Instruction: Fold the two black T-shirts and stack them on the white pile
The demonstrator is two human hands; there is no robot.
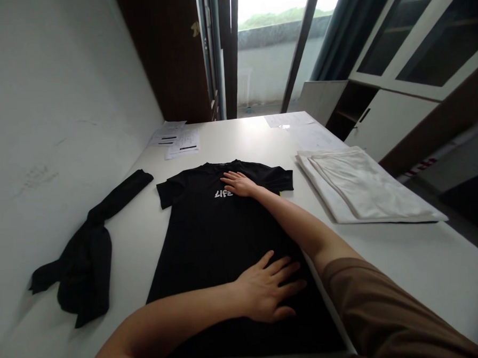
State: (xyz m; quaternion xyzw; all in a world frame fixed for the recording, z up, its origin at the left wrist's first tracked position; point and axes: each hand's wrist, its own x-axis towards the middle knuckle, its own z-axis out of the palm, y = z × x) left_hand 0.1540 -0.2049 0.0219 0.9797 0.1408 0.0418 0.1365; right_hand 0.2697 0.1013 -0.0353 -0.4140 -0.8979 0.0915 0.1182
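A black T-shirt is spread out on the white table, its collar at the far end and a short sleeve out to each side. White lettering shows across its chest. My left hand rests palm down on the lower right part of the shirt, fingers spread. Farther up, my right hand lies flat on the chest and covers part of the lettering. Neither hand grips the cloth. The near hem is partly hidden behind my left forearm.
A crumpled black garment lies at the left by the wall. Folded white cloth sits on the table's right side. Papers lie at the far left, with more sheets at the far right. White cabinets stand beyond the right edge.
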